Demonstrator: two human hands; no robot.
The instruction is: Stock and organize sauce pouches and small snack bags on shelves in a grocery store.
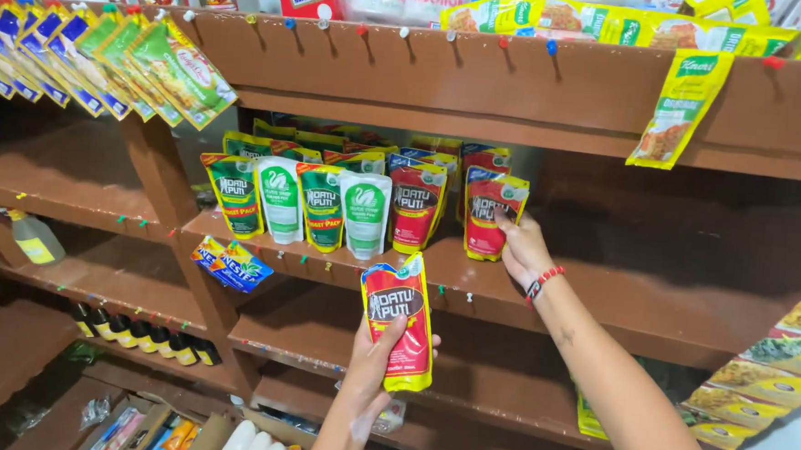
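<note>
Stocking step: the left hand [377, 353] grips a red pouch [399, 319] at lower centre; the right hand [522, 250], fingers spread, steadies a standing red pouch [491, 211] on the wooden shelf [616, 300]; next placement likely needs a clear gap.

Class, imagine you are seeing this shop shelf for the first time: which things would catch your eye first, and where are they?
First, the red and yellow pouch held up in the left hand, low in the middle. Next, the right hand touching another red pouch standing at the right end of a row of green, white and red pouches on the wooden shelf. Above, sachets hang from pins.
</note>
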